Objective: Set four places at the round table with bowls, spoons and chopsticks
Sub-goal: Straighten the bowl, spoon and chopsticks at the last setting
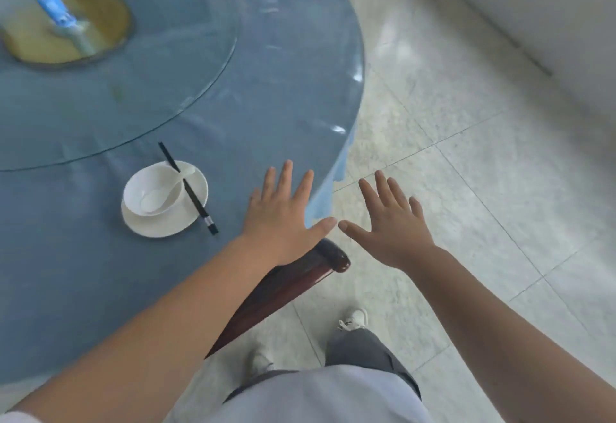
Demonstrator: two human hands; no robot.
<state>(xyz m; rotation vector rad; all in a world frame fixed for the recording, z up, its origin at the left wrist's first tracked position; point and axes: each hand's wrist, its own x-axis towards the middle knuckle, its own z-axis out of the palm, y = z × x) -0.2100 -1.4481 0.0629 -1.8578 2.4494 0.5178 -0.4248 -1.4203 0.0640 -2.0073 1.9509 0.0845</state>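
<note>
White bowl (pixel 151 191) set near the table (pixel 283 89) edge.
Left hand (pixel 286 219) nearer, bowl to its left; right hand (pixel 391 226) off-table; both splayed, empty.

White bowl (pixel 151 191), black chopsticks (pixel 188 188), blue tablecloth (pixel 266 96)

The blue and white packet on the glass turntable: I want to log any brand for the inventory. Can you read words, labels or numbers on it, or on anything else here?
No text can be read in this view.
Blue and white packet on the round glass turntable: printing too blurred to read.
White ceramic bowl, white ceramic spoon, black chopsticks: no markings visible.
</note>
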